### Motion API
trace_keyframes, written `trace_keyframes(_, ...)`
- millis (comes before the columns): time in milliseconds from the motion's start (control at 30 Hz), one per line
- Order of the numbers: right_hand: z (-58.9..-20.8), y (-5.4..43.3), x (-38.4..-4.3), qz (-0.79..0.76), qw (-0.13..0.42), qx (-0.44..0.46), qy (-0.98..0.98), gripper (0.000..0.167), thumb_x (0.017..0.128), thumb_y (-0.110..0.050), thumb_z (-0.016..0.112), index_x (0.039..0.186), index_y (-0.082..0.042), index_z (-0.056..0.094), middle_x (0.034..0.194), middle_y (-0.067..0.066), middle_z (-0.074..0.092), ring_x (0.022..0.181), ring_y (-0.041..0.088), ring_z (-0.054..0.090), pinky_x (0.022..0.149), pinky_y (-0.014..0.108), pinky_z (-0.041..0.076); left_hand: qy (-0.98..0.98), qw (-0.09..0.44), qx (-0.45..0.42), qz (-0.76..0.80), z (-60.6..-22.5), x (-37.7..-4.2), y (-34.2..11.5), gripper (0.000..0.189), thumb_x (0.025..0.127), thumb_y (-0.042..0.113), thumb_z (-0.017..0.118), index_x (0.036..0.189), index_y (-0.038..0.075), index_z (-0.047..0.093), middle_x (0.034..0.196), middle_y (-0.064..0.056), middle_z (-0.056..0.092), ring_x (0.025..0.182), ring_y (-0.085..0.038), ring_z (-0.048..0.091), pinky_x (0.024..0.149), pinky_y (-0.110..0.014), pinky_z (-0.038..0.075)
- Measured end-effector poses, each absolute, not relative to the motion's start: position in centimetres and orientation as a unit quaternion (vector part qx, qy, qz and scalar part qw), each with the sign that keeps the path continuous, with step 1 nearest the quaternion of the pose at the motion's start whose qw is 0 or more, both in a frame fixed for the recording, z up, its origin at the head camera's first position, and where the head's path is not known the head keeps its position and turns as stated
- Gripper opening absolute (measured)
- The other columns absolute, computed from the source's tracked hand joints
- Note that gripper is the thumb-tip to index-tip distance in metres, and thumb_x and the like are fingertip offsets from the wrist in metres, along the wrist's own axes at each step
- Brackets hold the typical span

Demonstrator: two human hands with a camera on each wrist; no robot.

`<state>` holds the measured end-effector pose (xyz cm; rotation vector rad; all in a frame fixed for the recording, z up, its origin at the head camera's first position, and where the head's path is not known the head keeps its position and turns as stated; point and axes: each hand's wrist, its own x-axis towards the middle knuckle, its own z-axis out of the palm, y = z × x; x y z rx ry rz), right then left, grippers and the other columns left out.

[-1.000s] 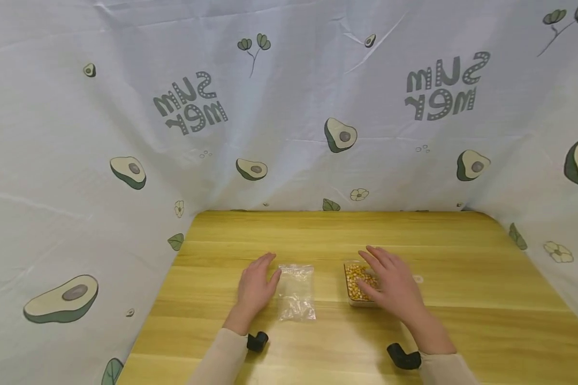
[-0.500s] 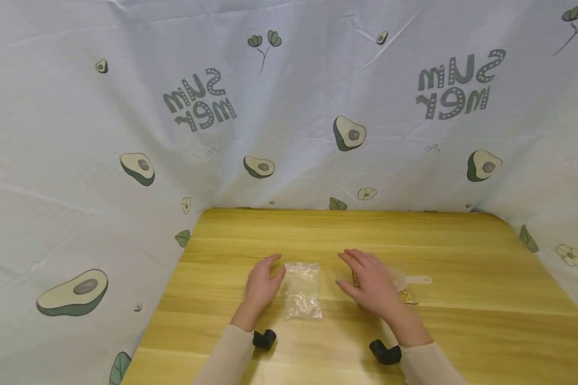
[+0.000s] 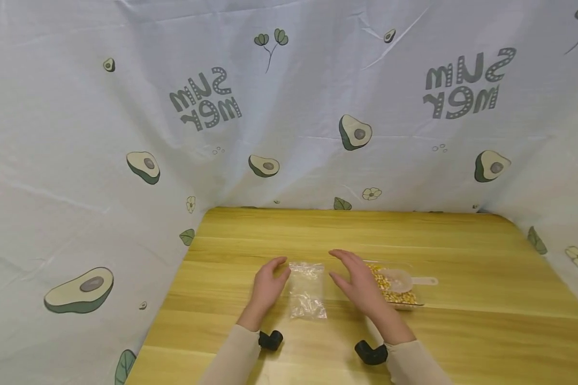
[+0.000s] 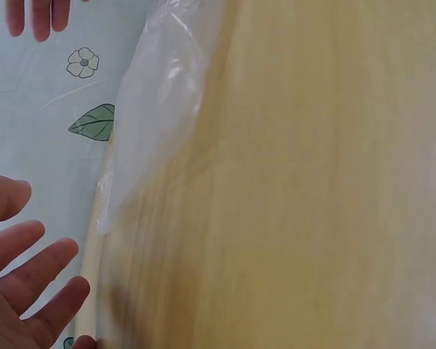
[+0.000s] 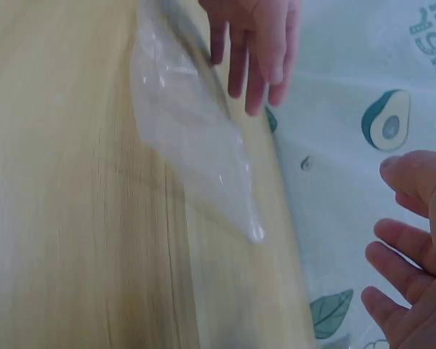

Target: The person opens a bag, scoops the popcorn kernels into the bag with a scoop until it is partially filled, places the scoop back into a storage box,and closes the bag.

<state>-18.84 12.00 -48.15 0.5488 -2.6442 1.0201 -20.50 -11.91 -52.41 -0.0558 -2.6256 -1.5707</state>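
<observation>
A clear plastic zip bag (image 3: 307, 291) lies flat on the wooden table between the two hands. My left hand (image 3: 268, 283) is just left of it, fingers spread and relaxed, with nothing in them. On the bag's other side my right hand (image 3: 358, 280) hovers with fingers loosely extended, also holding nothing. Both wrist views show the bag (image 4: 160, 102) apart from the spread fingers (image 5: 403, 254). To the right of the right hand stands a clear box (image 3: 404, 306) of yellow corn kernels (image 3: 390, 295), partly covered by that hand. A white scoop (image 3: 400, 280) lies on the kernels.
The scoop's handle sticks out past the box's right side. The wooden table (image 3: 462, 256) ends at the back against a white curtain (image 3: 298, 107) printed with avocados. Each wrist carries a black mount (image 3: 371, 353).
My right hand has moved left from over the corn box to beside the bag, uncovering the box and scoop. The left hand stays beside the bag; the head view has shifted slightly.
</observation>
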Motion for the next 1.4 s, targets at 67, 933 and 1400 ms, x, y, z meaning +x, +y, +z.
trace_keyframes(67,-48.2,11.5,-18.9,0.373,0.120,0.185,-0.901,0.048,0.090,-0.011,0.072,0.136,-0.005,0.059,0.138,0.016,0.060,0.128,0.039,0.055,0.103,0.058,0.046,-0.857,0.043,-0.016,-0.514,-52.6,-20.6,-11.8,0.038,0.097,0.019,0.063,0.132,0.006,0.063,0.138,-0.013,0.062,0.135,-0.035,0.052,0.113,-0.051,0.040)
trace_keyframes(933,-53.3,8.2,-20.9,0.434,0.105,0.058,-0.893,0.038,0.092,-0.005,0.065,0.128,0.006,0.060,0.147,0.029,0.044,0.137,0.049,0.039,0.113,0.062,0.034,-0.889,0.128,0.010,-0.439,-54.0,-21.8,-10.5,0.027,0.087,0.014,0.074,0.113,0.008,0.074,0.136,-0.016,0.061,0.134,-0.041,0.046,0.114,-0.069,0.016)
trace_keyframes(1400,-54.7,8.4,-21.5,0.408,0.149,0.060,-0.899,0.030,0.087,-0.003,0.069,0.114,0.008,0.066,0.142,0.033,0.047,0.136,0.055,0.036,0.112,0.065,0.031,-0.915,0.126,0.034,-0.382,-54.2,-21.9,-9.8,0.030,0.085,0.019,0.076,0.114,0.010,0.075,0.144,-0.015,0.053,0.138,-0.038,0.041,0.116,-0.065,0.017)
